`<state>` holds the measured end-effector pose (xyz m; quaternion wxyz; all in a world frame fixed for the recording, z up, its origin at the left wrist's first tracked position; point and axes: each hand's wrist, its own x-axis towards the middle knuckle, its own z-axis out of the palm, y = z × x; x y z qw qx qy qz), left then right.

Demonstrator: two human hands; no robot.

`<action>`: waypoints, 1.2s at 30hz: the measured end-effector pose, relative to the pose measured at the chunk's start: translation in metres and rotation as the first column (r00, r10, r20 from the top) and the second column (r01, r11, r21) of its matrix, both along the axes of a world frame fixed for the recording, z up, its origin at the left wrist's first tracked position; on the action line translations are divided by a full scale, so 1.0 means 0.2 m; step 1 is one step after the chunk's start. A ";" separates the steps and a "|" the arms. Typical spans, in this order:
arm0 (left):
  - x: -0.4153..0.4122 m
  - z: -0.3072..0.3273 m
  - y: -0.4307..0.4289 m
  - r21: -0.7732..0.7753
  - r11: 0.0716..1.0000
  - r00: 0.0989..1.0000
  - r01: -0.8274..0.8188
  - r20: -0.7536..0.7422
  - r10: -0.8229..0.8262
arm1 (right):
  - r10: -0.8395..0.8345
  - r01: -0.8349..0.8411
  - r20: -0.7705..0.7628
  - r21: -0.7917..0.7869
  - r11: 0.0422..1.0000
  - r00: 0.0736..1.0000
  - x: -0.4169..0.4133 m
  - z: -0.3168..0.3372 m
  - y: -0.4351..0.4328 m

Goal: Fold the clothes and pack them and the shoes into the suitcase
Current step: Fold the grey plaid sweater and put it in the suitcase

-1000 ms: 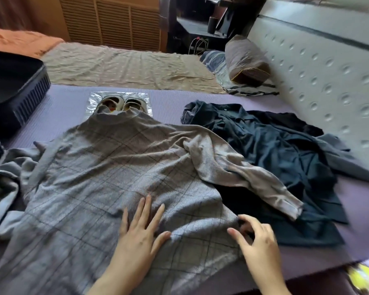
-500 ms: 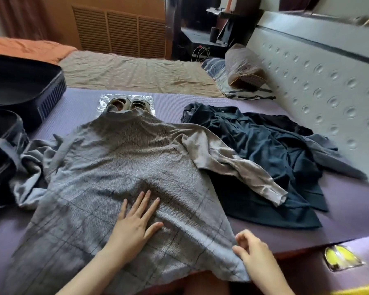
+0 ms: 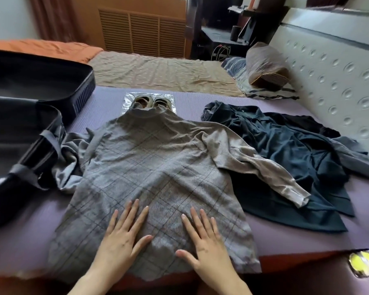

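A purple bed cover (image 3: 307, 241) fills the lower frame. Behind it lies a tan sheet (image 3: 158, 71), an orange blanket (image 3: 51, 47) at upper left. A slatted wooden panel (image 3: 143, 33) stands top centre; a dimpled pale headboard (image 3: 339, 81) runs down the right.

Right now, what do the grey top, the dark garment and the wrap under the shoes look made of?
Grey top: looks like a soft knit, matte, heathered with thin check lines, drapes in soft wrinkles.
Dark garment: thin woven cloth, slight sheen, fine loose creases; fibre unclear.
Wrap under the shoes: probably clear plastic film, glossy, crinkled glints.
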<state>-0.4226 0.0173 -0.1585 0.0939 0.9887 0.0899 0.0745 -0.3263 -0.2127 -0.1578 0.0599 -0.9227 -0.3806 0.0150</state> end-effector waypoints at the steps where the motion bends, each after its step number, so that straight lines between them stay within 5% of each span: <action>1: -0.02 0.01 0.01 -0.031 0.999 1.000 -0.015 0.020 0.015 | -0.004 0.004 0.010 -0.002 1.000 1.000 -0.01 0.00 -0.01; 5: -0.21 0.00 0.08 -0.196 0.959 0.957 -0.205 0.164 0.238 | -0.016 0.018 0.081 -0.020 1.000 0.997 -0.04 0.00 -0.01; 12: -0.45 -0.01 0.20 -0.281 0.749 0.710 -0.600 0.246 0.660 | 0.160 -0.160 0.016 0.113 0.981 0.987 -0.23 0.02 0.28; 16: -0.46 0.06 0.21 -0.580 0.616 0.639 -0.533 0.202 0.742 | 0.160 -0.160 -0.026 0.000 0.987 0.987 -0.30 0.00 0.42; 20: -0.44 0.10 0.25 -0.654 0.560 0.618 -0.508 0.176 0.766 | 0.138 -0.137 0.008 -0.035 0.990 0.990 -0.35 0.01 0.48; 30: -0.53 0.11 0.37 -0.552 0.656 0.658 -0.515 0.235 0.715 | 0.139 -0.142 -0.036 -0.081 0.987 0.990 -0.39 0.00 0.48; 36: -0.43 0.09 0.40 -0.311 0.859 0.806 -0.406 0.322 0.497 | 0.163 -0.155 -0.130 0.069 0.985 0.978 -0.38 0.13 0.60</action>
